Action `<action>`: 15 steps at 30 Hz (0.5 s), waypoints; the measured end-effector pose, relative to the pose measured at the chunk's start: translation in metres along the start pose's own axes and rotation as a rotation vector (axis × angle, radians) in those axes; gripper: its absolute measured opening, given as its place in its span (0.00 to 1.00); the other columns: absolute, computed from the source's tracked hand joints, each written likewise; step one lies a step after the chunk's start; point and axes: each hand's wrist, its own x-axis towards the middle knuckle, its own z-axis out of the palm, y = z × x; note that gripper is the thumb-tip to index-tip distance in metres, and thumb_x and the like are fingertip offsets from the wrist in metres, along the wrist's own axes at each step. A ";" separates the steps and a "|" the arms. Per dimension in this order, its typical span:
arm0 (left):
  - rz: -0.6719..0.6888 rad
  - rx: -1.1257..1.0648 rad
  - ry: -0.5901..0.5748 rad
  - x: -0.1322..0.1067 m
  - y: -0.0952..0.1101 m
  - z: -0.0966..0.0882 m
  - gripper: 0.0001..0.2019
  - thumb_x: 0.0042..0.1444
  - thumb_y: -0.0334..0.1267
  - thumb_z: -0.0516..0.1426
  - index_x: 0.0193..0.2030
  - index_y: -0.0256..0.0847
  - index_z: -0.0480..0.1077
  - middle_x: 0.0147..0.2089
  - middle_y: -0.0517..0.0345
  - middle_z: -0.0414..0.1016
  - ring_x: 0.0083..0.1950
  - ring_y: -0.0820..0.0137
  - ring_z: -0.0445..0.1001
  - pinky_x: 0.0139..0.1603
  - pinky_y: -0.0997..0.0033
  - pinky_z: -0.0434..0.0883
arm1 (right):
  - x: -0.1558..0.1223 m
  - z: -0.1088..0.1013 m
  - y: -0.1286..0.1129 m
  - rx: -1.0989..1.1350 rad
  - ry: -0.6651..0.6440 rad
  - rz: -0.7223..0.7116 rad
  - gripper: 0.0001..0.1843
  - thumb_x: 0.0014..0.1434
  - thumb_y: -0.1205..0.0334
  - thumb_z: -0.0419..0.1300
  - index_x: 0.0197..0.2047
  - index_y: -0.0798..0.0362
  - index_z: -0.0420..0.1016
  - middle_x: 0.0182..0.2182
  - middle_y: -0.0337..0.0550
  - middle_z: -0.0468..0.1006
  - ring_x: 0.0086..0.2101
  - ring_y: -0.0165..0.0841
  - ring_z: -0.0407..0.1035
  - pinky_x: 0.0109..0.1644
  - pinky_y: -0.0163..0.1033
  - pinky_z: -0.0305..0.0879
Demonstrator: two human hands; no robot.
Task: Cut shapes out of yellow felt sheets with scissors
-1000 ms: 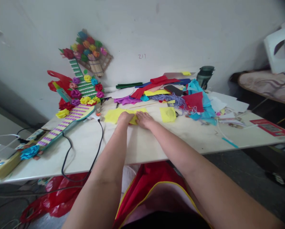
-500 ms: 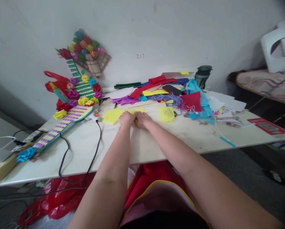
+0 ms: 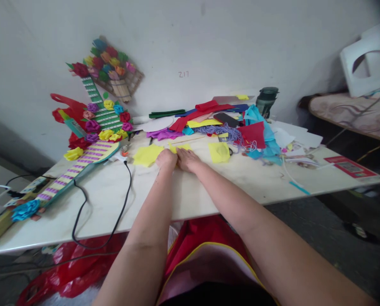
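Note:
Both my hands rest side by side on a yellow paper sheet (image 3: 145, 155) lying on the pale table (image 3: 190, 191). My left hand (image 3: 166, 160) is curled, its fingers bent down onto the paper's right part. My right hand (image 3: 186, 159) touches it from the right, fingers pressed together on the same sheet. A second yellow square (image 3: 219, 151) lies a little to the right of my hands. Whether the fingers pinch a fold I cannot make out.
A heap of coloured paper and purple yarn (image 3: 228, 125) fills the table's far side, with a dark green jar (image 3: 266, 101) behind. A guitar-shaped craft with paper flowers (image 3: 91, 140) lies at left. A black cable (image 3: 119, 199) runs over the table edge. A red card (image 3: 349, 166) lies far right.
My hands have drawn closer together on the yellow sheet, and more of the sheet now shows to their left. The view has drifted slightly to the right.

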 end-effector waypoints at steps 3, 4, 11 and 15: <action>-0.016 0.087 -0.024 0.000 0.000 0.000 0.18 0.49 0.42 0.59 0.44 0.31 0.74 0.48 0.31 0.74 0.50 0.49 0.74 0.46 0.57 0.68 | -0.002 -0.001 -0.001 -0.005 -0.002 0.003 0.34 0.65 0.57 0.38 0.70 0.64 0.40 0.68 0.52 0.46 0.67 0.38 0.40 0.69 0.47 0.34; -0.011 0.088 -0.022 0.000 0.000 0.000 0.18 0.49 0.42 0.58 0.44 0.31 0.74 0.48 0.31 0.74 0.50 0.49 0.74 0.45 0.57 0.68 | -0.002 -0.001 -0.001 -0.008 -0.002 0.003 0.34 0.65 0.57 0.38 0.70 0.64 0.40 0.68 0.52 0.45 0.67 0.38 0.40 0.68 0.47 0.34; -0.005 0.068 0.016 0.000 -0.004 0.000 0.20 0.48 0.45 0.60 0.44 0.33 0.74 0.48 0.32 0.74 0.49 0.49 0.74 0.43 0.58 0.69 | -0.004 -0.005 0.000 -0.021 -0.032 0.010 0.33 0.66 0.57 0.37 0.70 0.62 0.38 0.69 0.50 0.44 0.67 0.37 0.37 0.68 0.47 0.31; 0.008 0.069 0.037 -0.002 -0.004 0.000 0.19 0.47 0.45 0.61 0.44 0.34 0.74 0.49 0.33 0.74 0.49 0.50 0.74 0.44 0.58 0.69 | -0.002 -0.005 0.006 -0.001 -0.016 0.029 0.32 0.67 0.58 0.34 0.71 0.61 0.36 0.68 0.50 0.45 0.67 0.36 0.39 0.68 0.48 0.34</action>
